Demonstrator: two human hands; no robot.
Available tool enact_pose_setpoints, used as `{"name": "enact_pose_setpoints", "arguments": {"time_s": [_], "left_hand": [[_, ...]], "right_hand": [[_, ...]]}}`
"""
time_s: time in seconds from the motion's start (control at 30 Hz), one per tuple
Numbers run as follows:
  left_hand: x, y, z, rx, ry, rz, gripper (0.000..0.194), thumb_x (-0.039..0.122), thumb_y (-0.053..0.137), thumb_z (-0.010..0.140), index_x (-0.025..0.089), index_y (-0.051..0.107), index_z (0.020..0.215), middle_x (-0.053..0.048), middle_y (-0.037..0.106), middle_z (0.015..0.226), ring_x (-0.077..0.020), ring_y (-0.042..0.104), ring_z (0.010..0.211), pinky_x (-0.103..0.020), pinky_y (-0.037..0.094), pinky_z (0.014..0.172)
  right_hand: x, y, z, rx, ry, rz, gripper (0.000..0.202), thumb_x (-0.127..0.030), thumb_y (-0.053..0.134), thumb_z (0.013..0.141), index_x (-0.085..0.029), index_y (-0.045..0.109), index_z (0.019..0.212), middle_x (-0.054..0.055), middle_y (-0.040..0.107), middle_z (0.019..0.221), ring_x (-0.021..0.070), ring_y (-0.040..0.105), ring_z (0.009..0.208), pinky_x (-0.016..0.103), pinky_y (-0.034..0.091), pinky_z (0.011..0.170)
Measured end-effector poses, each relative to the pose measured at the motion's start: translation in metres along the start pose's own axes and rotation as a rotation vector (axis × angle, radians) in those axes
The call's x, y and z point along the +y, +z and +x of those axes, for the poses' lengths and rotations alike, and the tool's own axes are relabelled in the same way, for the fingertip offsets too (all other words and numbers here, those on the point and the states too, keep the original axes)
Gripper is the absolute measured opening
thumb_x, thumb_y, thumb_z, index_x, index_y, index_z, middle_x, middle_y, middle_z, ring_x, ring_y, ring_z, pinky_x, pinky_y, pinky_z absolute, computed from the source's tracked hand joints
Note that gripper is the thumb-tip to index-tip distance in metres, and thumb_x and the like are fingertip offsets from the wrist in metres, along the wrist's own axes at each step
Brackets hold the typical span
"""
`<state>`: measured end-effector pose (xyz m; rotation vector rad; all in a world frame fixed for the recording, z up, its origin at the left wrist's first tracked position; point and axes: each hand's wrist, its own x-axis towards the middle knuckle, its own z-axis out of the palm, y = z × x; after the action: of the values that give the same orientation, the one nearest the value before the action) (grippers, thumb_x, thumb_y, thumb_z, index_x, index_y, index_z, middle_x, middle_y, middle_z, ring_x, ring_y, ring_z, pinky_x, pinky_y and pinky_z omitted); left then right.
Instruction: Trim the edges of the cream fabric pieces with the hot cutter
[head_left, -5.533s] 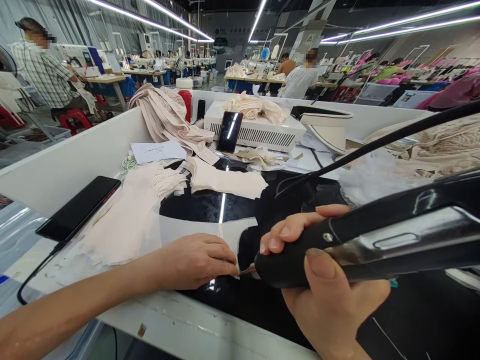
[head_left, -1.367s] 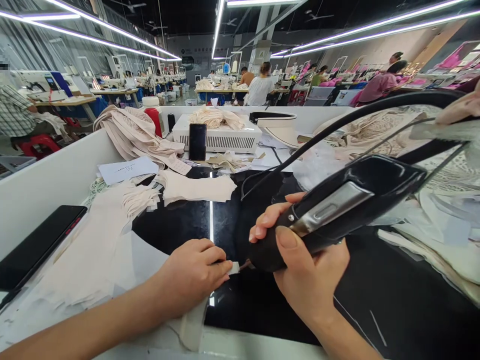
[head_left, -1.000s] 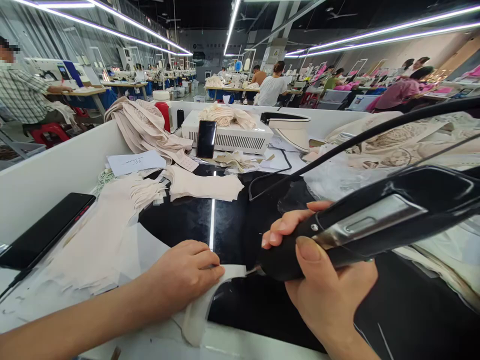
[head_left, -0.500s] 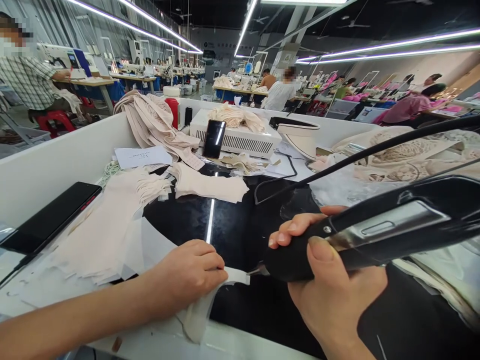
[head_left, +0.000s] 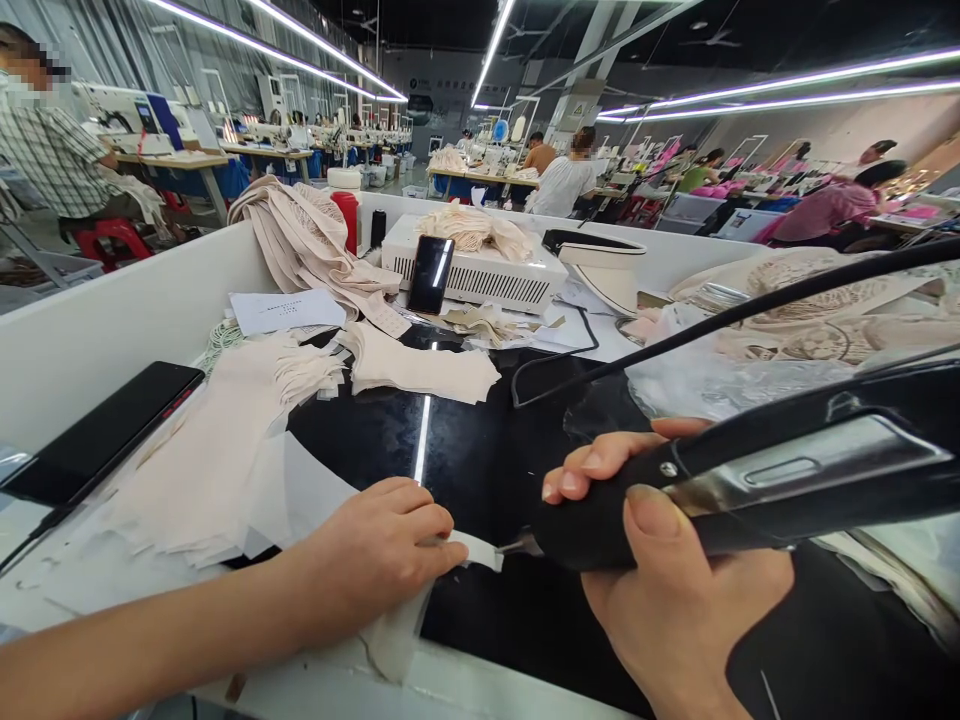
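Note:
My left hand (head_left: 386,540) is closed on a small cream fabric piece (head_left: 484,550) over the glossy black work surface (head_left: 480,440). One narrow end sticks out to the right past my fingers, and the rest hangs below my hand over the front edge. Wrapped around a black corded hand tool (head_left: 795,480) with a silver side plate, my right hand (head_left: 675,580) has its thumb on the near side. The tool's thin metal tip (head_left: 521,545) touches the fabric's right end. My left fingers hide part of the fabric.
Stacked cream fabric pieces (head_left: 225,430) lie left, beside a large black phone (head_left: 105,430). Another fabric stack (head_left: 420,368) sits ahead. A smaller phone (head_left: 431,275) leans on a white vented box (head_left: 480,275). The tool's black cable (head_left: 720,315) arches across the right.
My right hand and the tool have shifted slightly right. My left thumb and fingers have moved a little right along the fabric, covering more of it.

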<state>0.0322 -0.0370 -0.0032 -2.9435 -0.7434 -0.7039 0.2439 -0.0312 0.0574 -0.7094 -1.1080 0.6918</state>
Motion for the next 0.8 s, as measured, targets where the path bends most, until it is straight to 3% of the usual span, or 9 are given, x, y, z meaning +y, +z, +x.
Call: {"name": "enact_pose_setpoints", "arguments": {"time_s": [0.5,0.8], "left_hand": [[-0.001,-0.002,-0.002,-0.003,0.001,-0.031,0.020,0.008,0.056,0.109,0.017,0.065,0.126,-0.005,0.073,0.108,-0.0202,0.067,0.098,-0.037,0.058,0.095],[0.001,0.001,-0.002,0.018,-0.004,-0.060,0.021,0.007,0.055,0.109,0.016,0.066,0.125,-0.005,0.074,0.111,-0.0215,0.066,0.098,-0.038,0.058,0.095]], "right_hand": [[0.009,0.022,0.000,0.006,0.025,0.085,0.037,-0.040,0.092,0.086,-0.030,0.067,0.112,-0.006,0.071,0.079,0.0152,0.068,0.059,0.029,0.060,0.056],[0.013,0.022,-0.001,-0.042,0.024,0.095,0.032,-0.035,0.088,0.091,-0.030,0.066,0.114,-0.006,0.073,0.080,0.0141,0.068,0.062,0.028,0.060,0.059]]}}
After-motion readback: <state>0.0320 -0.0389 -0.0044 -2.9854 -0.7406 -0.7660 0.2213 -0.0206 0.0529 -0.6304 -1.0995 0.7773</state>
